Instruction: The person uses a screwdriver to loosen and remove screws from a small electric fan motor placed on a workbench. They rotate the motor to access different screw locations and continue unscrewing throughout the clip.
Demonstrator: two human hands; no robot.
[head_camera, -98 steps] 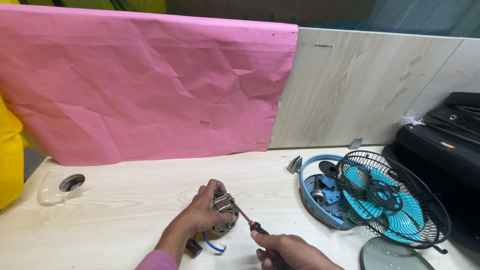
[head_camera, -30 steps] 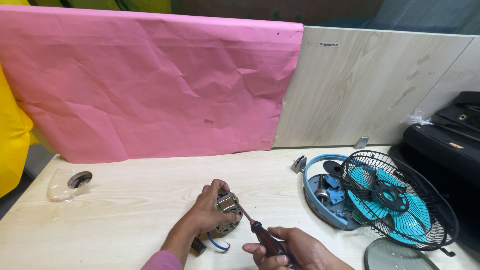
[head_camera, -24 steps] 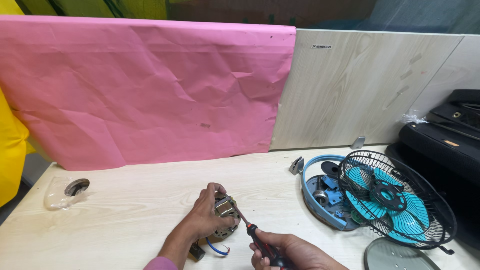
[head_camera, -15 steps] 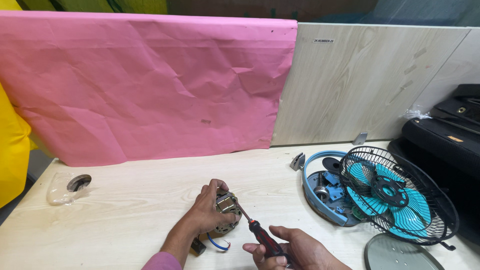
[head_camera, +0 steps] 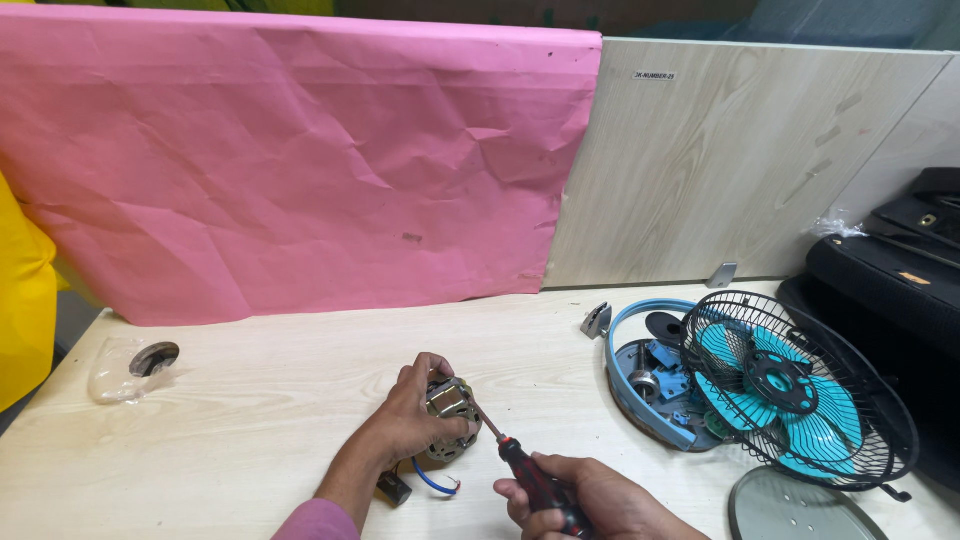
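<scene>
My left hand (head_camera: 408, 420) grips a small metal fan motor (head_camera: 451, 418) and holds it just above the pale wooden table (head_camera: 250, 400). Blue and dark wires (head_camera: 436, 485) with a small black plug (head_camera: 393, 489) trail from under the motor. My right hand (head_camera: 590, 500) is closed around the red and black handle of a screwdriver (head_camera: 530, 478). Its thin shaft points up and left, with the tip against the right side of the motor.
A black wire fan guard over teal blades (head_camera: 790, 390) leans on a blue fan housing (head_camera: 650, 390) with loose parts at the right. A round grey plate (head_camera: 800, 508) lies at the near right. A clear bag (head_camera: 130, 365) lies at the left, black bags (head_camera: 900, 270) at far right.
The view has shifted slightly between frames. Both hands keep their hold, with the screwdriver tip staying at the motor.
</scene>
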